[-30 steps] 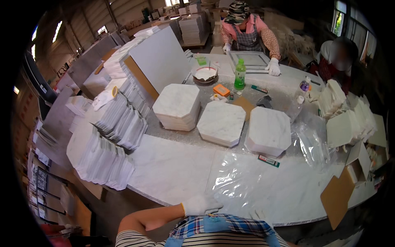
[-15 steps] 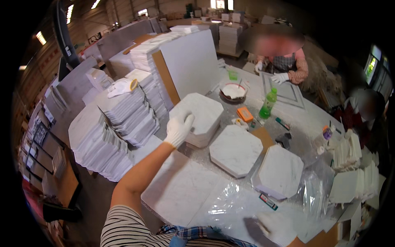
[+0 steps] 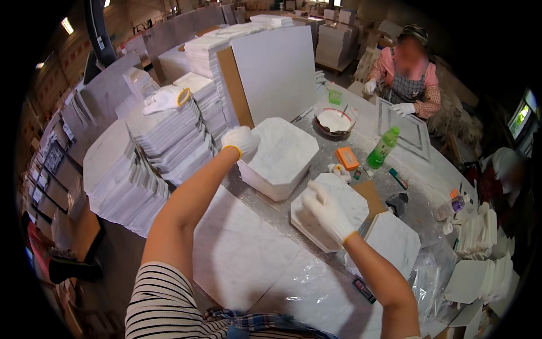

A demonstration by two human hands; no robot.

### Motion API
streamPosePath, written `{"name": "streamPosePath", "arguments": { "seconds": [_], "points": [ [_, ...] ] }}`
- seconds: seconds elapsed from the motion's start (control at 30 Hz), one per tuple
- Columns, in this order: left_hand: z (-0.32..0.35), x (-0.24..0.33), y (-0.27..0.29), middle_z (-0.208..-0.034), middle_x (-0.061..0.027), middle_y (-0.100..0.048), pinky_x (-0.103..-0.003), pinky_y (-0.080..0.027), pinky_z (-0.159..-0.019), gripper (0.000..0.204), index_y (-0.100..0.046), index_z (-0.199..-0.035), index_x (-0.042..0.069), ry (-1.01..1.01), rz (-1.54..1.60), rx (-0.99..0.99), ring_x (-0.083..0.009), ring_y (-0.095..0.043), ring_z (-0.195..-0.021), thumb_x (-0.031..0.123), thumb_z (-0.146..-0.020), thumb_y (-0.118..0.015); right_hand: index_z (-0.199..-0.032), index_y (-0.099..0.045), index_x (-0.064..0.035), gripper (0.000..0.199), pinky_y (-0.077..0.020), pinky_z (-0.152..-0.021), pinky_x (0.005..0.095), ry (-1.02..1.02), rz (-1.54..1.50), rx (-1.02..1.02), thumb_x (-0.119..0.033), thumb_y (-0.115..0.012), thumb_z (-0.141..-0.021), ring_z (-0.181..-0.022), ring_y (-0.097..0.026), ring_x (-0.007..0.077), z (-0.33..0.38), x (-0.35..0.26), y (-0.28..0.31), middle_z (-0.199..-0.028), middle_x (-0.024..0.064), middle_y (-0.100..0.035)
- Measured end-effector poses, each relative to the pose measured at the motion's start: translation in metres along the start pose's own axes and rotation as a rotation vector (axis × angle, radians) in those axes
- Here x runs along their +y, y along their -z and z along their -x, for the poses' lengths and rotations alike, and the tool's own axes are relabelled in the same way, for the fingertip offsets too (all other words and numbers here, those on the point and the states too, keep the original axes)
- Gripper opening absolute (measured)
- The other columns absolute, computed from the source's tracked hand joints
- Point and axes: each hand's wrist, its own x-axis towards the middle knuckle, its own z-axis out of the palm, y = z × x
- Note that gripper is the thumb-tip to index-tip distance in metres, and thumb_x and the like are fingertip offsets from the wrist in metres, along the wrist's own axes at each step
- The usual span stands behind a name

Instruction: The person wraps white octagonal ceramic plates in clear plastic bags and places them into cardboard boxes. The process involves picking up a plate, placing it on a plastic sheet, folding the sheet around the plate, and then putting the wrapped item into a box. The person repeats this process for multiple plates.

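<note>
Octagonal white marble tiles with grey veins lie in a stack point(image 3: 279, 155) at the middle of the table. My left hand point(image 3: 240, 141), in a white knit glove, is at the stack's left corner, curled over the edge of the top tile, with its fingertips partly hidden. Right of that stack lies a second, lower stack point(image 3: 353, 198). Above its left part is my right hand point(image 3: 326, 212), also gloved, with fingers loosely apart and nothing in them. A third group of marble tiles point(image 3: 392, 243) sits beside my right forearm.
Tall tile stacks point(image 3: 130, 175) stand at the left, a glove point(image 3: 167, 100) on top. A white panel point(image 3: 274, 73) stands behind. Farther back are a bowl point(image 3: 335, 121), orange box point(image 3: 347, 159) and green bottle point(image 3: 383, 148). A person point(image 3: 409, 79) works across the table.
My right hand has come up from the lower right to the second stack. My left hand has shifted from the first stack's top to its left corner. The view has turned slightly.
</note>
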Motion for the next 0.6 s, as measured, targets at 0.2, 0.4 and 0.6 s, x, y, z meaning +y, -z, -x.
{"name": "streamPosePath", "arguments": {
  "seconds": [0.2,0.4,0.6],
  "points": [
    [0.017,0.004,0.0,-0.106,-0.0224,-0.071,-0.049,-0.053,-0.087,0.045,-0.077,-0.099,0.006,-0.119,-0.137,0.16,-0.0395,-0.069,-0.099,0.041,-0.09,-0.051,-0.141,-0.036,-0.0084,0.051,-0.037,-0.049,0.0248,-0.541,-0.893,-0.058,-0.031,-0.058,-0.101,-0.064,-0.045,0.0081,-0.051,-0.022,-0.018,-0.082,-0.0003,-0.047],
    [0.031,0.013,0.014,-0.098,-0.0195,-0.073,-0.046,-0.055,-0.079,0.037,-0.079,-0.092,0.007,-0.133,-0.166,0.101,-0.0343,-0.072,-0.091,0.035,-0.089,-0.054,-0.13,-0.047,-0.0057,0.049,-0.0451,-0.05,0.028,-0.497,-0.643,0.084,-0.035,-0.064,-0.095,-0.066,-0.054,0.011,-0.073,-0.022,-0.036,-0.101,0.0057,-0.061],
    [0.044,0.033,-0.001,-0.085,-0.0188,-0.075,-0.047,-0.057,-0.067,0.049,-0.078,-0.091,0.004,-0.229,-0.149,0.168,-0.035,-0.074,-0.079,0.049,-0.09,-0.058,-0.115,-0.065,-0.0114,0.033,-0.0317,-0.048,0.0245,-0.465,-0.865,0.151,-0.038,-0.064,-0.095,-0.062,-0.046,0.0073,-0.058,-0.001,-0.02,-0.086,-0.0025,-0.061]
  ]
}}
